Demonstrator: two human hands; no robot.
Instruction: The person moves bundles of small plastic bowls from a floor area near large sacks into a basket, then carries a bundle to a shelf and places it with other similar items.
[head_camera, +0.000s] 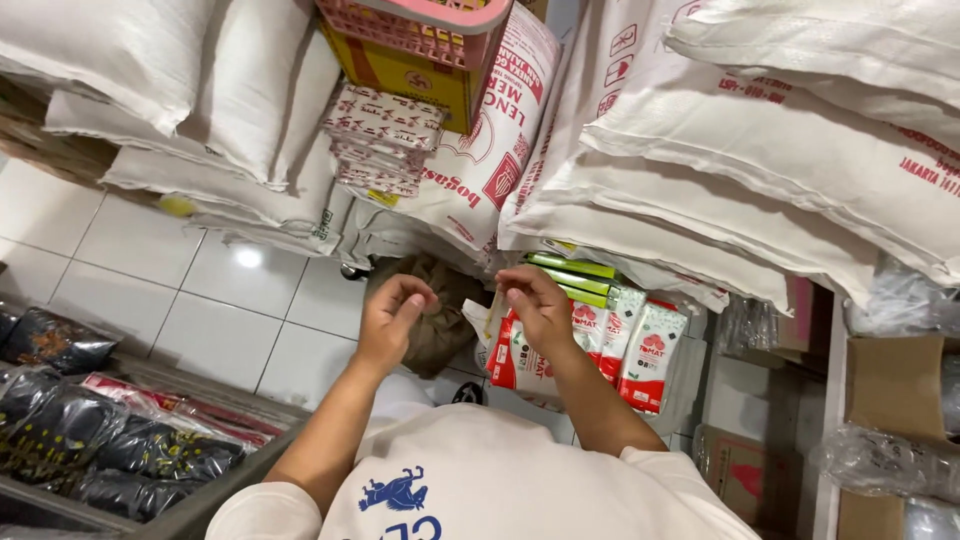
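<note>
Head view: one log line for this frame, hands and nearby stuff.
left hand: fingers curled, over brown bag | right hand: pinching top of red-and-white packets | around: white sacks, pink basket, tile floor

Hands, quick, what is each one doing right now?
Left hand: curled, nothing visibly held, above a brown bag.
Right hand: fingers pinched over red-and-white packets; whether it holds anything cannot be told.

The place was a grocery shop's stockroom. Large white woven sacks (760, 150) lay stacked high on both sides of a narrow aisle over a white tiled floor (190, 290). Red-and-white sauce pouches (625, 345) stood in a row below them. Cardboard boxes (895, 385) lined the right edge, and dark packets (90, 440) filled a grey crate (215, 500) at the left.
</note>
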